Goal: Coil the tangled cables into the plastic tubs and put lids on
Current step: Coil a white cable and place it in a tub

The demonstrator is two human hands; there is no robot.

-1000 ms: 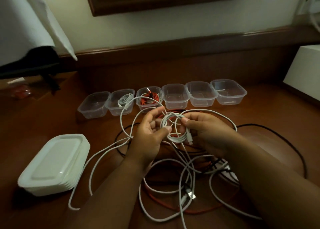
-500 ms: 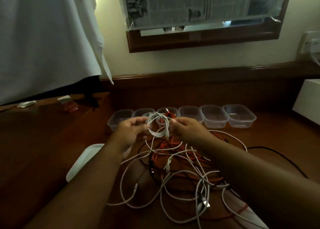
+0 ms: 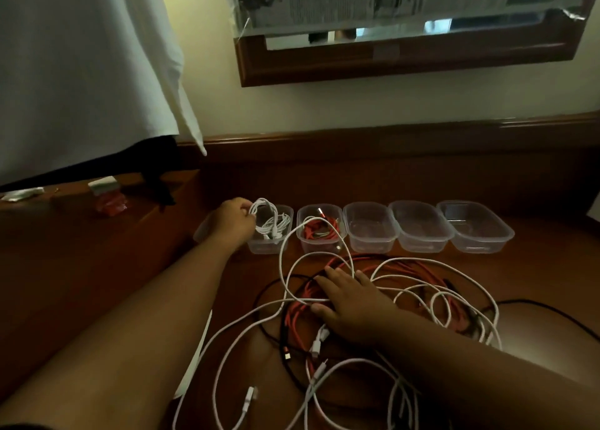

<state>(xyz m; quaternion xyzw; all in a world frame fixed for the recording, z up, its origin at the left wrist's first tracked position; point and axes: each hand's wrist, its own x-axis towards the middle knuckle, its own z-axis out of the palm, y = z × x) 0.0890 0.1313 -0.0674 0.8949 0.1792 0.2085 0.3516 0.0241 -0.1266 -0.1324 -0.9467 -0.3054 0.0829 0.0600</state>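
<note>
Your left hand (image 3: 232,223) pinches a coiled white cable (image 3: 263,207) with curled fingers and holds it over the second tub (image 3: 271,244) of the row, where another white cable already lies. Your right hand (image 3: 354,303) rests flat, with straight fingers, on the tangled pile (image 3: 373,299) of white, orange and black cables just in front of the row and grips nothing. The tub with the orange cable (image 3: 319,228) stands directly right of the second tub, and three empty tubs (image 3: 422,231) follow further right. No tub has a lid on it yet. I think the risk is that the coil springs open when you let it go, because nothing ties it, and then hangs over the rim so the lid will not close. Also, one long white loop (image 3: 292,244) from the pile rises in front of the row; pulling the pile could drag the light tubs across the surface.
</note>
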